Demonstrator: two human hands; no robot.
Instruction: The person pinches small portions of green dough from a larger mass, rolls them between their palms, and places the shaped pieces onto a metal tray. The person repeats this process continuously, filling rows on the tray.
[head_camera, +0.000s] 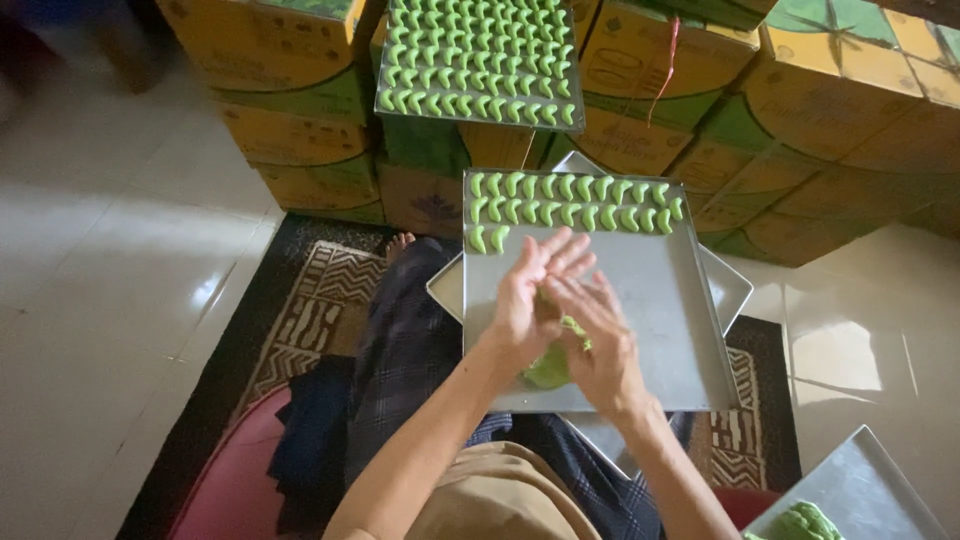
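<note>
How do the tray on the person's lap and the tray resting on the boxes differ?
The lap tray holds about two rows of green crescents and is mostly bare; the tray on the boxes is packed edge to edge. The lap tray lies under both hands; the other sits untouched. Both are metal with matching green pieces.

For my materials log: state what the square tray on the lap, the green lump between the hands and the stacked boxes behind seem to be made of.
Tray: likely thin metal, perhaps aluminium; dull grey sheen, folded rim.
Green lump between left hand and right hand: soft dough, apparently; matte, pressed out of shape.
Boxes: cardboard, printed yellow and green; creased edges.
</note>
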